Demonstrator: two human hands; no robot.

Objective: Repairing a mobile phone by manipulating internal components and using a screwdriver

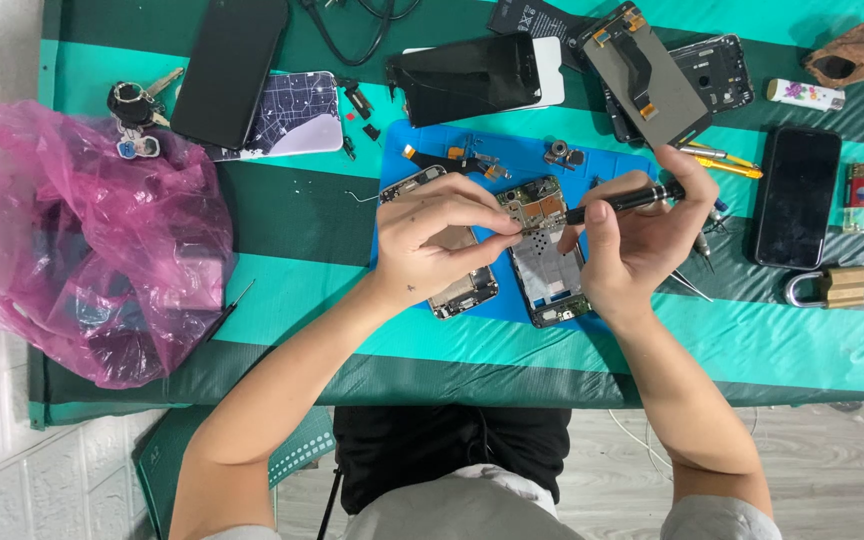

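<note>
An opened phone frame (pixel 552 270) with its circuit board (pixel 534 205) exposed lies on a blue work mat (pixel 402 160). My left hand (pixel 439 235) rests on the frame's left side, fingertips pinching at the board's edge. My right hand (pixel 632 235) grips a black screwdriver (pixel 624 201), its tip pointing left onto the board. A second stripped phone body (pixel 464 290) lies partly under my left hand.
Loose small parts (pixel 472 158) lie on the mat. Detached screens (pixel 472 75), (pixel 642 75), a dark phone (pixel 797 195), a padlock (pixel 832 287), lighters (pixel 804 94), tweezers (pixel 717 158), keys (pixel 137 105) and a pink plastic bag (pixel 82 240) lie on the green striped tablecloth (pixel 292 220).
</note>
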